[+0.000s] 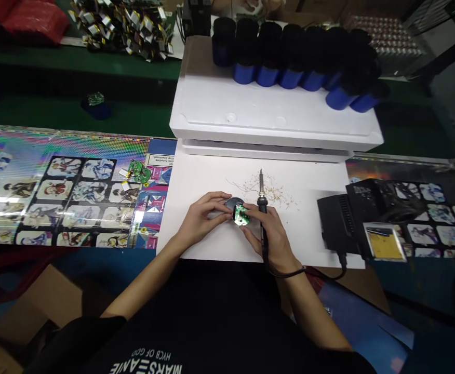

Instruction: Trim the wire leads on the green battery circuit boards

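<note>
My left hand [204, 219] pinches the left side of a dark round housing [233, 202]. A small green circuit board [241, 215] sits against that housing, tilted and catching the light. My right hand [273, 235] is closed around a black-handled soldering iron [263, 203], whose metal tip points away from me, off the board. The thumb and index finger of that hand also touch the board's right edge. Just beyond my hands, loose wire scraps and crumbs [276, 193] are scattered on the white work surface [196, 179].
Dark blue and black cylinders [290, 78] stand in rows on a white foam block [219, 111]. At right sit a black soldering station [338, 223] and a yellow sponge tray [385, 243]. More green boards [138, 172] lie left. A battery pile [126, 28] lies at back left.
</note>
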Tool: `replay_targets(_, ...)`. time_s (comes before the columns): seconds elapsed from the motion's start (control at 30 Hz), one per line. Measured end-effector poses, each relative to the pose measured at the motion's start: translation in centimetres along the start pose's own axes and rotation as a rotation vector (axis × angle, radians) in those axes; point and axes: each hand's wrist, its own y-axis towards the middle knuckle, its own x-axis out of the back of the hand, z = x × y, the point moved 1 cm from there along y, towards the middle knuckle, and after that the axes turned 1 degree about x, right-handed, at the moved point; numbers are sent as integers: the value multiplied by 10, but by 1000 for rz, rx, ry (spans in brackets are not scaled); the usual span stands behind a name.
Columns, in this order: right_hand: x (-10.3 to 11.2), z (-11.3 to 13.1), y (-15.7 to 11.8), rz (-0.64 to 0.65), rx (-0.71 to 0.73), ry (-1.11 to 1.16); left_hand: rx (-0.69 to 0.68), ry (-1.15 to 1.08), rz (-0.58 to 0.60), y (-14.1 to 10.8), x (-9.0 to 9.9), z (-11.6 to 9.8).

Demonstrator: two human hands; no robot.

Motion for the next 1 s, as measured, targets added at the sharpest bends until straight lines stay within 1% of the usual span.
replay_targets(0.13, -11, -2, 5, 35, 61, -45, 84, -38, -110, -4, -1, -2)
replay_targets(0.23, -17, -3, 9, 49, 97, -77, 160, -131, -174, -9, -4, -3)
replay_targets(0.33, -21, -2, 12, 12, 91, -88, 262, -245, -212, -8, -8, -4)
replay_targets(0.43, -24, 1, 15, -48, 98, -107, 298, -319, -239, -4, -8, -5)
replay_targets(0.53, -27, 4, 16, -85, 115, -108, 294, -331, -243, -1, -7, -7)
replay_targets(0.63, -28, 4, 15, -85, 115, -96, 289, -304, -235, 0, -6, -9)
replay_targets(0.73, -26, 4, 15, -64, 90, -76, 269, -263, -221, 0, -7, -10)
replay_targets(0.8, -25, 5, 16, -68, 55, -14, 241, -231, -213, 0, -8, -10)
replay_targets(0.9, -23, 9, 18, -146, -23, 82, 176, -164, -198, 0, -8, -11)
replay_targets(1.0, -22, 13, 22, -233, -123, 94, 92, -34, -186, 1, -7, -13)
